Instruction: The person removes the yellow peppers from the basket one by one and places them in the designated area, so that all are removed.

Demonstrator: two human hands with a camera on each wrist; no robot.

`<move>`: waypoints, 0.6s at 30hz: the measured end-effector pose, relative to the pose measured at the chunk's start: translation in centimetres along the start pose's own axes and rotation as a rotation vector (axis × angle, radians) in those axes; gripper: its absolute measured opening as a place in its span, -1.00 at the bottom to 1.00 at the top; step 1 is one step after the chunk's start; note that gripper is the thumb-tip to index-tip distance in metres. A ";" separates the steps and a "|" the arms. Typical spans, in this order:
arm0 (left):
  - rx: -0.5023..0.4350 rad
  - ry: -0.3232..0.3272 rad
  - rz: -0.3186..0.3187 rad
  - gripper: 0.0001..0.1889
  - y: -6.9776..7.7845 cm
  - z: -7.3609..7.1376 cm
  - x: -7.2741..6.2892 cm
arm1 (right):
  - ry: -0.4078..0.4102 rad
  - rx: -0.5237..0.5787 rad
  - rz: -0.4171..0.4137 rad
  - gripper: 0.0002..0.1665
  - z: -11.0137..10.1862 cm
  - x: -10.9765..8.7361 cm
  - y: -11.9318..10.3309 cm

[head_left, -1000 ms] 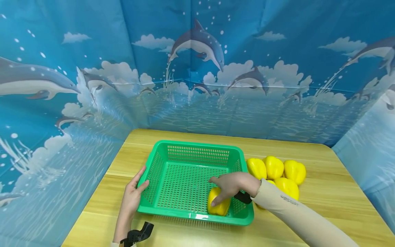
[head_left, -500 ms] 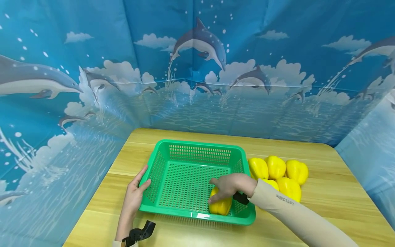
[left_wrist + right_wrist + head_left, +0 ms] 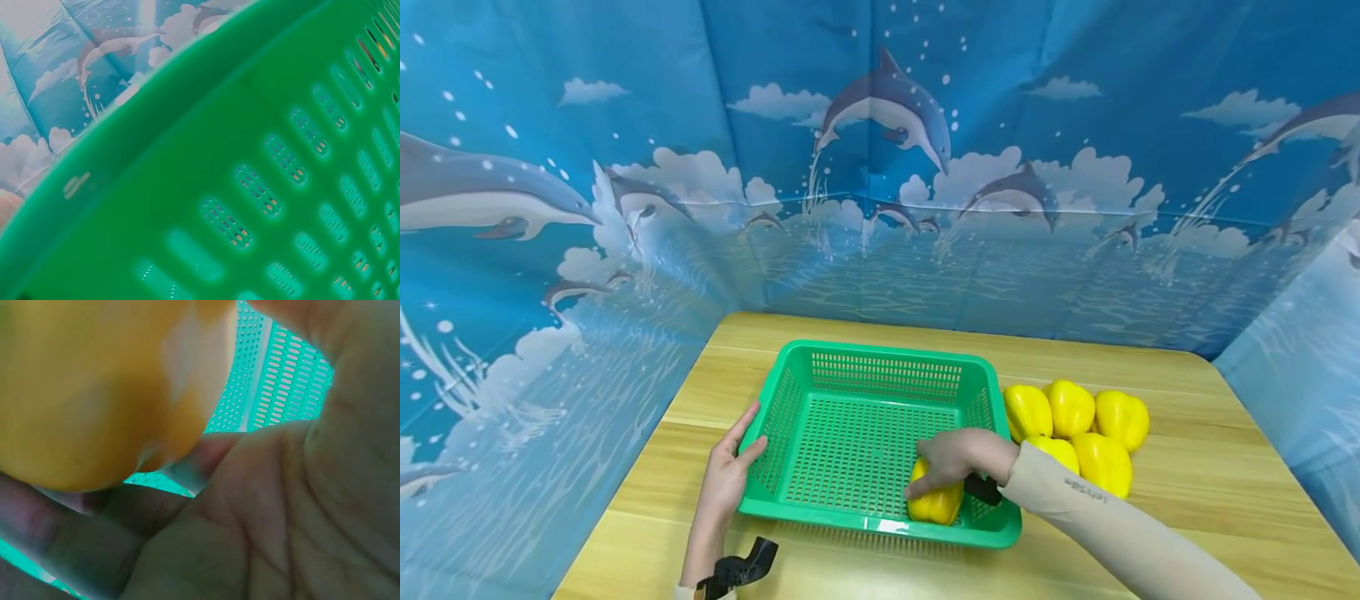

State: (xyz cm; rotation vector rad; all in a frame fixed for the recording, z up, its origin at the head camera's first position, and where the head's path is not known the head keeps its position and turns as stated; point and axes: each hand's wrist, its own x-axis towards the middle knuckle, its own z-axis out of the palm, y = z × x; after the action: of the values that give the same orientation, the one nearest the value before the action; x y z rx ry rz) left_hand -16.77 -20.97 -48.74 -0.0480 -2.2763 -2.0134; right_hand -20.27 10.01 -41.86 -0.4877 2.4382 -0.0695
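Observation:
In the head view, my right hand (image 3: 951, 462) reaches into the right front corner of a green plastic basket (image 3: 880, 522) and grips a yellow bell pepper (image 3: 936, 506). Its thumb lies on the near side of the pepper. From the right wrist view, the pepper (image 3: 94, 400) sits close between the fingers and palm, with the slotted basket wall (image 3: 290, 375) behind. My left hand (image 3: 727, 471) holds the basket's left rim, thumb over the edge and fingers along the outside. The left wrist view is filled by the basket's outer wall (image 3: 206, 156).
Right of the basket, several yellow bell peppers (image 3: 1102, 462) lie close together on the wooden table (image 3: 1195, 467). A blue dolphin-print curtain (image 3: 880, 267) stands behind the table and along both sides.
The view has shifted slightly, so the basket appears a little further right. My right hand stays on the pepper in the corner, its wrist and forearm slightly lower. The left hand keeps its hold.

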 end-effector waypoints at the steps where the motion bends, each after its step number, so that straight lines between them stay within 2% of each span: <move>1: 0.003 0.001 -0.001 -0.44 0.0 0.0 0.0 | -0.002 0.002 0.004 -0.03 0.0 0.0 0.0; 15: 0.017 0.006 -0.003 -0.44 -0.1 -0.1 0.0 | 0.022 0.034 -0.006 -0.03 0.3 0.1 0.1; 18: 0.013 0.004 -0.003 -0.44 -0.1 0.0 0.0 | 0.044 0.061 -0.009 -0.10 0.4 0.2 0.2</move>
State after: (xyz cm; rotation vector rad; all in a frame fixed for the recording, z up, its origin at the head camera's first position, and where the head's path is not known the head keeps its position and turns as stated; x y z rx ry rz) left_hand -16.79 -20.98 -48.85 -0.0390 -2.2883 -1.9986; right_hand -20.22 10.14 -42.32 -0.4748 2.4688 -0.1596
